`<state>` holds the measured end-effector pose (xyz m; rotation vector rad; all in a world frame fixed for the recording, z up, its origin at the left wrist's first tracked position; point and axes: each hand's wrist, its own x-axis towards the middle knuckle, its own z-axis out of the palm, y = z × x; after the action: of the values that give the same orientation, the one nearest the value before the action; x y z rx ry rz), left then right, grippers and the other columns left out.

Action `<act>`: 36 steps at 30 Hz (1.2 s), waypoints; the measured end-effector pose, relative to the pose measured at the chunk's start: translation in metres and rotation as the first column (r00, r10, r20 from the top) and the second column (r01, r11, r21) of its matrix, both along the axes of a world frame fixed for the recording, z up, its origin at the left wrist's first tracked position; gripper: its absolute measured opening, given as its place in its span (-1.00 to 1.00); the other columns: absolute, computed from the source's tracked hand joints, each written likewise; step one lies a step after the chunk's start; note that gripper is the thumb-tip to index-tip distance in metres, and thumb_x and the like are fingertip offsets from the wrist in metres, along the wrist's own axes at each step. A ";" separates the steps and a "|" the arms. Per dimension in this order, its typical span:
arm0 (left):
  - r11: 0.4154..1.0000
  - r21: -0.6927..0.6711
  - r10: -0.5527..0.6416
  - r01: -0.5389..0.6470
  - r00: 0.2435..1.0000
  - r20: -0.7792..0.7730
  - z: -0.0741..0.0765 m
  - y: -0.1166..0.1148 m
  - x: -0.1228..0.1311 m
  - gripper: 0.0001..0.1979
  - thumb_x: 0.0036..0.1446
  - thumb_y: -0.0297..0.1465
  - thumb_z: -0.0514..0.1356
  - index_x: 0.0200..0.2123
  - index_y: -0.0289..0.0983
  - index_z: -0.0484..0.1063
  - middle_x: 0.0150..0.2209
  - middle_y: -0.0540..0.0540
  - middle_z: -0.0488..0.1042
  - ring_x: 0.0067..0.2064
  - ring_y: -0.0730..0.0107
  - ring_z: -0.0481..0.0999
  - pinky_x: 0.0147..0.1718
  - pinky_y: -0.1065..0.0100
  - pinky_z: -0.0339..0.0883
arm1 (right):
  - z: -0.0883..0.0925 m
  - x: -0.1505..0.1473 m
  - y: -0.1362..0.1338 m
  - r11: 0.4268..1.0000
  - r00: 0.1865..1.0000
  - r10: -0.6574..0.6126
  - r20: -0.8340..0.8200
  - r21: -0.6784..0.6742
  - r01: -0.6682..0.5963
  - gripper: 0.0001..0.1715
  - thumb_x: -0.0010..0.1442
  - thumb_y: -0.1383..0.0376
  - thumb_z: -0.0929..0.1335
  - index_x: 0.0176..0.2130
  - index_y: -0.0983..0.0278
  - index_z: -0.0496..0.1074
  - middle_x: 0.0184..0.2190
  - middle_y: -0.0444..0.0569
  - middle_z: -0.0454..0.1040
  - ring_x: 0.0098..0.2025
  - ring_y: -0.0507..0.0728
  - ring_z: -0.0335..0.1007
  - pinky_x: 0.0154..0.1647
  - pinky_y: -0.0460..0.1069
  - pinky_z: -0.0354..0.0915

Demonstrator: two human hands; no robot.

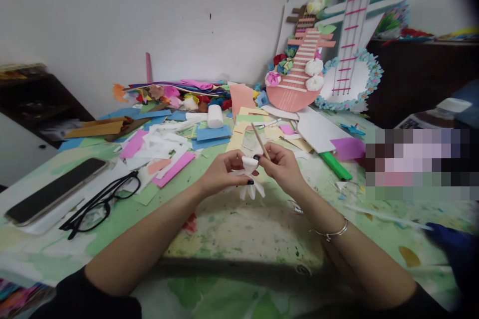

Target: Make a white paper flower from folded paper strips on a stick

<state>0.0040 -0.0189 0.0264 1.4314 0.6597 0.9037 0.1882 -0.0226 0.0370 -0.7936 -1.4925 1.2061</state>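
Observation:
A white paper flower [250,187], its narrow petals hanging down, is pinched in my left hand [220,173]. The thumb presses across its front, and the fingers behind it are partly hidden. My right hand [283,168] grips a thin light-brown stick [260,140] that slants up to the left, its lower end between thumb and fingers. Both hands are close together above the table, the right fingertips right beside the flower's top. Whether the right fingertips also hold the paper, I cannot tell.
White paper strips [164,137], a white roll [215,116] and blue paper [211,134] lie beyond my hands. Glasses [101,204] and a phone [56,192] are at the left. Paper-decorated instrument shapes [299,75] lean on the wall. Another person's blurred figure [419,159] is at the right.

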 end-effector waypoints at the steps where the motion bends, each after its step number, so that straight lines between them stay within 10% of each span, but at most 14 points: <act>1: 1.000 0.015 0.017 -0.017 1.000 0.001 0.000 0.000 0.000 -0.62 -0.21 -0.47 0.44 -0.32 -0.32 0.36 -0.31 -0.14 0.59 -0.26 0.29 0.59 -0.28 0.38 0.42 | 0.000 0.000 0.000 1.000 1.000 -0.011 -0.002 0.002 0.011 -0.68 0.04 0.10 0.43 -0.43 0.27 0.31 -0.67 -0.28 0.19 -0.66 -0.10 0.01 -0.65 -0.14 -0.10; 14: 0.983 0.085 0.162 -0.161 0.987 -0.002 -0.007 0.005 0.000 -0.70 -0.05 -0.30 0.38 -0.31 -0.34 0.41 -0.40 -0.02 0.46 -0.49 0.53 0.43 -0.62 0.53 0.27 | -0.003 -0.002 0.000 0.998 0.995 -0.057 -0.080 -0.024 0.056 -0.73 0.14 0.15 0.38 -0.25 0.20 0.23 -0.68 -0.34 0.18 -0.72 -0.11 -0.14 -0.70 -0.15 -0.18; 22: 0.984 -0.004 0.177 -0.177 0.983 0.055 -0.006 0.005 0.000 -0.68 -0.06 -0.26 0.39 -0.33 -0.34 0.42 -0.37 -0.05 0.49 -0.48 0.50 0.45 -0.57 0.49 0.34 | -0.004 0.002 0.000 0.980 0.984 -0.175 0.023 0.103 0.172 -0.64 -0.01 0.36 0.38 -0.19 0.18 0.24 -0.22 -0.16 0.32 -0.64 -0.14 -0.03 -0.67 -0.12 -0.08; 36: 0.988 -0.083 0.138 -0.132 0.989 0.060 0.000 0.004 -0.001 -0.71 -0.01 -0.23 0.35 -0.33 -0.32 0.46 -0.40 -0.02 0.51 -0.48 0.46 0.51 -0.57 0.48 0.42 | -0.007 -0.002 -0.002 0.974 0.963 -0.179 0.200 0.175 0.145 -0.90 0.06 0.28 0.36 -0.41 0.27 0.35 -0.53 -0.22 0.27 -0.62 -0.10 -0.04 -0.63 -0.13 -0.07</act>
<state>0.0027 -0.0152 0.0261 1.2934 0.7421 1.0151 0.1864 -0.0243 0.0303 -0.9410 -1.6413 0.8879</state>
